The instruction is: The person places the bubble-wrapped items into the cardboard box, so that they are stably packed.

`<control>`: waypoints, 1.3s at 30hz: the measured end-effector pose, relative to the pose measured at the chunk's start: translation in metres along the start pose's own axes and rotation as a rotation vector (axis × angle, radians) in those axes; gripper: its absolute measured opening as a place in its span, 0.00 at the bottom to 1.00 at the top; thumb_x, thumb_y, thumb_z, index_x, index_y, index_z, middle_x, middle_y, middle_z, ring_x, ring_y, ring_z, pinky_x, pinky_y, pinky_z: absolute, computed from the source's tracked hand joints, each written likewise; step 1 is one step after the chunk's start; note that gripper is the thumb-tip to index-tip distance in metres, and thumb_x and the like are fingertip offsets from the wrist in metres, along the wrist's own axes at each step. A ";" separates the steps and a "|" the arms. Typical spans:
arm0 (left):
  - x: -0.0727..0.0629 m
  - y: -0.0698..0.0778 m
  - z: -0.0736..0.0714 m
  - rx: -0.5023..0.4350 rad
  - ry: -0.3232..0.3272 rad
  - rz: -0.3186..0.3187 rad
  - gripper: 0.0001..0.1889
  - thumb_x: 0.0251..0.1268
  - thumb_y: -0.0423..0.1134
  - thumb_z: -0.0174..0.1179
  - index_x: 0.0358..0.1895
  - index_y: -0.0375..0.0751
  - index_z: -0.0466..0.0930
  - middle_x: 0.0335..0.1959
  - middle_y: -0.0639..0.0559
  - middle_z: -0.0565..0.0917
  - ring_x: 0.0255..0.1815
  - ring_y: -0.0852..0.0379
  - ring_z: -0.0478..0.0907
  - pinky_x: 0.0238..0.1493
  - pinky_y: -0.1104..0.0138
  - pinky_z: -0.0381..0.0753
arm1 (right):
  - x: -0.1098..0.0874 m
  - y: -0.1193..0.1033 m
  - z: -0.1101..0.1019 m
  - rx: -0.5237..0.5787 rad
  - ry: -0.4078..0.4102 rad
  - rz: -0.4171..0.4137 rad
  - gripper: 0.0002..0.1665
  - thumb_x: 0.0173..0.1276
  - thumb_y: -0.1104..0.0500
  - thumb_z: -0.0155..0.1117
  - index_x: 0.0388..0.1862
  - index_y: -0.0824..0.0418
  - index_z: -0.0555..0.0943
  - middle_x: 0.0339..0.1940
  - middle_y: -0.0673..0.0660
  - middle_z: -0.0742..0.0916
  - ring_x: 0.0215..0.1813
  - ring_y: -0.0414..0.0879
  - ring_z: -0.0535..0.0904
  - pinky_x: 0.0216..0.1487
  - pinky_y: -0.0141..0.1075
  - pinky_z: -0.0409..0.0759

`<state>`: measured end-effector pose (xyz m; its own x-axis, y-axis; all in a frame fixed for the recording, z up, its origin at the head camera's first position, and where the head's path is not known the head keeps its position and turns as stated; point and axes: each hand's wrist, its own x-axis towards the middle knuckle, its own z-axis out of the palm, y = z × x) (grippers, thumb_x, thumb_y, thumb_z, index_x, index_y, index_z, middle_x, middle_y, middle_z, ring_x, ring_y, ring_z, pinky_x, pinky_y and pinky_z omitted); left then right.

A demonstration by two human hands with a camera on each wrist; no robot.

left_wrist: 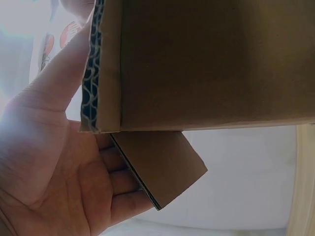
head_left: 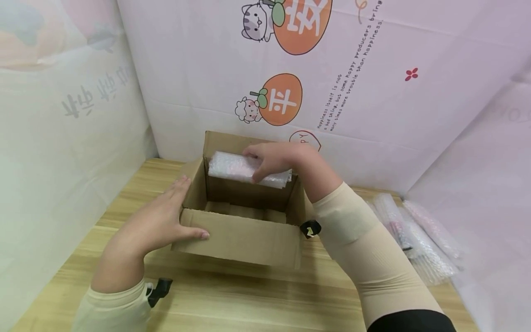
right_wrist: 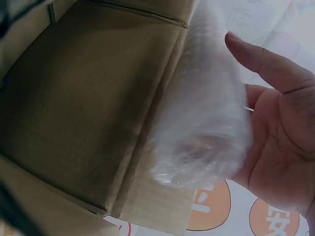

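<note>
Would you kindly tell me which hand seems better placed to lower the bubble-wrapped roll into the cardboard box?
Probably the right hand: it holds the bubble-wrapped roll over the far side of the cardboard box. The left hand is at the box's left side, thumb on the near flap.

small packing nook indoors, home or workshop unclear, pale cartoon-printed cloth sheets (head_left: 373, 152) as walls on three sides, wood-grain tabletop (head_left: 232, 295), open cardboard box (head_left: 244, 237) in the middle, bubble-wrapped bundles (head_left: 433, 251) lying at the right
</note>
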<state>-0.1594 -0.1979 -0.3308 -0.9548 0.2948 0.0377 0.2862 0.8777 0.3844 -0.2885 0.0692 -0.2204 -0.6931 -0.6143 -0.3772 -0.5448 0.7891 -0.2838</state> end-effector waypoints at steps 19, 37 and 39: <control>0.002 0.001 0.002 0.002 -0.001 0.010 0.72 0.39 0.80 0.63 0.79 0.36 0.36 0.81 0.39 0.41 0.79 0.37 0.45 0.75 0.41 0.52 | -0.021 0.018 -0.005 0.102 0.074 0.019 0.49 0.65 0.43 0.67 0.79 0.47 0.55 0.75 0.52 0.68 0.72 0.49 0.68 0.71 0.44 0.68; 0.001 0.001 0.002 0.011 -0.011 -0.005 0.73 0.38 0.81 0.61 0.79 0.38 0.34 0.81 0.41 0.39 0.79 0.36 0.45 0.74 0.39 0.52 | -0.090 0.069 -0.001 0.223 0.291 -0.009 0.46 0.65 0.37 0.65 0.77 0.45 0.58 0.75 0.51 0.67 0.73 0.52 0.67 0.69 0.51 0.71; 0.001 0.002 0.002 0.011 -0.014 -0.009 0.73 0.38 0.81 0.61 0.79 0.38 0.34 0.81 0.42 0.39 0.79 0.36 0.45 0.74 0.39 0.52 | -0.099 0.071 0.001 0.222 0.323 -0.005 0.46 0.65 0.36 0.63 0.77 0.44 0.57 0.75 0.49 0.66 0.73 0.50 0.67 0.69 0.50 0.71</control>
<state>-0.1592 -0.1954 -0.3318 -0.9563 0.2918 0.0212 0.2782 0.8845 0.3746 -0.2583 0.1859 -0.2036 -0.8227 -0.5615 -0.0884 -0.4580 0.7469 -0.4820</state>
